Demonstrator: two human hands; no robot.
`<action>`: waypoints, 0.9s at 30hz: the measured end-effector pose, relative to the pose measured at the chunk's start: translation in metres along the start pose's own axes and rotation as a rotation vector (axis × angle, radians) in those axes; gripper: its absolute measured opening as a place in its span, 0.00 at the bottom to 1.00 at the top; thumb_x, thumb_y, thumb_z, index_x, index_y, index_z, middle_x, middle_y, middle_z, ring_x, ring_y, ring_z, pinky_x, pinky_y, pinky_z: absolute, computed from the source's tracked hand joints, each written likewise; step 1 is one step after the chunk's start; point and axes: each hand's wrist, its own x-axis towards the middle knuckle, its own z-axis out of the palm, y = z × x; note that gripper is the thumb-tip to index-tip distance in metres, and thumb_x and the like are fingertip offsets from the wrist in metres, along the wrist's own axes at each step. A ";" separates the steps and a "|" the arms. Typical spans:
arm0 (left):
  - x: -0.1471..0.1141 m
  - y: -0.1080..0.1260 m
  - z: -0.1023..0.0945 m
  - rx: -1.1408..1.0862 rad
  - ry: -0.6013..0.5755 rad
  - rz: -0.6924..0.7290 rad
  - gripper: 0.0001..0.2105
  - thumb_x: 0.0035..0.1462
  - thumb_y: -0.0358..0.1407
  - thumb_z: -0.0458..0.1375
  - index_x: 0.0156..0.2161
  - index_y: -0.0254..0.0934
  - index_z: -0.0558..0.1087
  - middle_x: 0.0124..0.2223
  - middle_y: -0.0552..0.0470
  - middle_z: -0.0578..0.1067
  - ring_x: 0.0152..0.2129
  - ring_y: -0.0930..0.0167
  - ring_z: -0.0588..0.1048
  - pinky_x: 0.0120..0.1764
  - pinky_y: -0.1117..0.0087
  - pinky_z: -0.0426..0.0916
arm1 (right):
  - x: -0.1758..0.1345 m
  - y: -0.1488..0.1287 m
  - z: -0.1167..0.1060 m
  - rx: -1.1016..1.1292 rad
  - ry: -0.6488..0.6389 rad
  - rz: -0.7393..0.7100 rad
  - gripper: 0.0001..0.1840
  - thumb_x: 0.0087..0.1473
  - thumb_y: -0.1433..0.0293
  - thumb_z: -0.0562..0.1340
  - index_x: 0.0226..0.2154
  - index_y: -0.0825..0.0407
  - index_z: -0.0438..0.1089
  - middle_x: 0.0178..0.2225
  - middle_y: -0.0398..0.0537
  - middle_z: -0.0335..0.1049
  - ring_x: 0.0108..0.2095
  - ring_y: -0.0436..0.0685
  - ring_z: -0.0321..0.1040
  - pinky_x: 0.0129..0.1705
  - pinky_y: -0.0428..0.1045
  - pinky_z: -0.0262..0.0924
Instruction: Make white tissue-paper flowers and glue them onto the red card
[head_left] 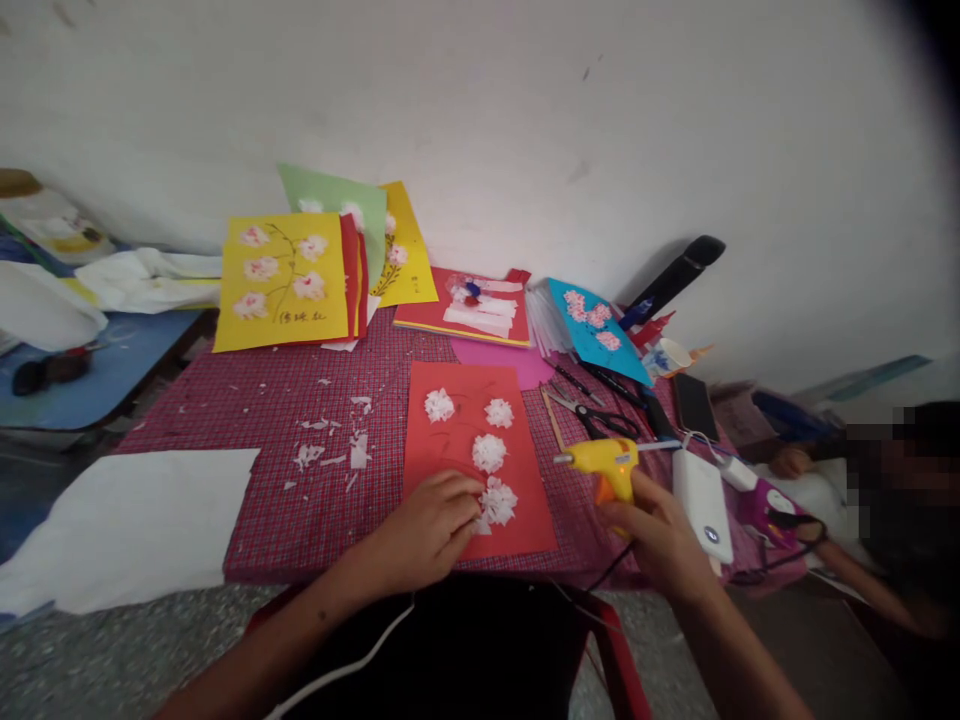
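Observation:
My right hand [656,530] grips a yellow hot glue gun [604,458] by its handle, the nozzle pointing left above the table. A glue stick sticks out of its back end. On the table before me lies a red sheet of card [450,470] with several white crumpled-paper flowers [489,453] and thin drawn stems. My left hand [435,525] rests on the card's lower left part, fingers drawn together at the lowest paper flower [499,503]. The fingertips are partly hidden against that flower's left edge.
Paper scraps [358,450] lie left of the card on the checked tablecloth [262,410]. Finished yellow flower cards [289,285] lean at the wall. Scissors [596,412], a blue card [600,325] and a white power bank [703,505] are on the right. Another person's arm [862,575] is at far right.

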 end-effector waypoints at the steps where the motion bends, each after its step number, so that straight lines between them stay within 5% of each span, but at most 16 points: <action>1: 0.001 0.000 0.002 0.006 0.003 0.005 0.10 0.68 0.31 0.51 0.42 0.36 0.75 0.54 0.44 0.75 0.53 0.64 0.71 0.58 0.58 0.65 | 0.004 -0.004 0.000 0.044 0.006 0.001 0.14 0.45 0.63 0.68 0.34 0.50 0.70 0.29 0.44 0.70 0.28 0.54 0.65 0.30 0.49 0.60; 5: 0.000 0.001 0.007 0.022 0.023 0.027 0.10 0.68 0.32 0.51 0.43 0.35 0.75 0.54 0.44 0.75 0.54 0.64 0.70 0.59 0.57 0.64 | 0.016 -0.020 0.006 0.226 0.047 0.020 0.15 0.48 0.59 0.69 0.35 0.50 0.71 0.30 0.48 0.73 0.28 0.57 0.69 0.33 0.53 0.66; 8: -0.002 0.004 0.007 0.023 0.004 0.047 0.10 0.69 0.32 0.51 0.43 0.35 0.75 0.55 0.45 0.75 0.54 0.64 0.70 0.59 0.58 0.65 | 0.021 -0.032 0.013 0.155 -0.045 0.040 0.20 0.48 0.57 0.71 0.38 0.53 0.72 0.30 0.50 0.75 0.25 0.55 0.70 0.30 0.51 0.65; 14: -0.009 0.005 0.012 0.087 -0.001 0.075 0.09 0.67 0.31 0.51 0.42 0.35 0.75 0.57 0.46 0.74 0.56 0.63 0.70 0.61 0.58 0.64 | 0.035 -0.060 0.023 -0.340 -0.389 0.057 0.12 0.48 0.60 0.69 0.30 0.52 0.76 0.20 0.40 0.68 0.20 0.51 0.62 0.23 0.46 0.58; 18: -0.011 0.001 0.017 0.107 -0.004 0.093 0.08 0.67 0.31 0.51 0.40 0.35 0.74 0.59 0.47 0.73 0.56 0.63 0.70 0.60 0.59 0.64 | 0.047 -0.087 0.035 -0.649 -0.569 -0.055 0.08 0.52 0.64 0.65 0.32 0.50 0.79 0.24 0.41 0.74 0.24 0.53 0.67 0.27 0.47 0.59; 27: -0.013 -0.001 0.021 0.111 0.012 0.092 0.07 0.65 0.28 0.53 0.42 0.36 0.74 0.61 0.48 0.72 0.57 0.63 0.70 0.61 0.60 0.64 | 0.063 -0.117 0.063 -1.137 -0.676 -0.248 0.08 0.52 0.65 0.64 0.29 0.50 0.77 0.26 0.46 0.77 0.26 0.55 0.71 0.28 0.46 0.55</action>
